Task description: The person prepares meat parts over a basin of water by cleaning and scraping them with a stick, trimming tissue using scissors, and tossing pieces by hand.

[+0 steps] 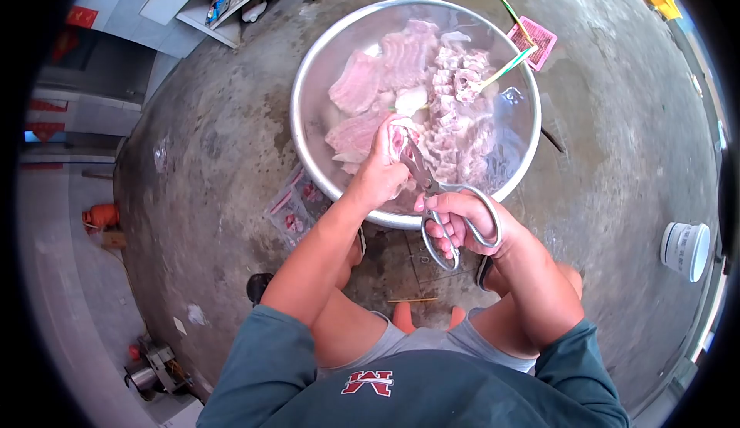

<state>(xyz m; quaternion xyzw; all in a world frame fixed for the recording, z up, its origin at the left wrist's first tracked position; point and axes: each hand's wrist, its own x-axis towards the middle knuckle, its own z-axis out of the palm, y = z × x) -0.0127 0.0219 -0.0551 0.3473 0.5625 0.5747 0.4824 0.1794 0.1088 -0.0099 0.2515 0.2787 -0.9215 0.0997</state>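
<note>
Left hand [378,179]: closed round one piece of meat [398,141], gripped above the near part of the basin [301,81]. Right hand [465,216]: fingers through the loops of one pair of scissors [422,170], handles spread; the blades point up and left, at the meat, just right of the left hand. Cannot tell how far the blades part.

Counts: one metal basin, holding water. In it, beyond the hands, at least three broad meat slabs [355,82] on the left; bony chunks [462,139] on the right, overlapping, number unclear. One hose [509,64] over the far-right rim. On the floor [617,173]: one pink basket [543,36], one white bucket [681,249], one plastic bag [281,210].
</note>
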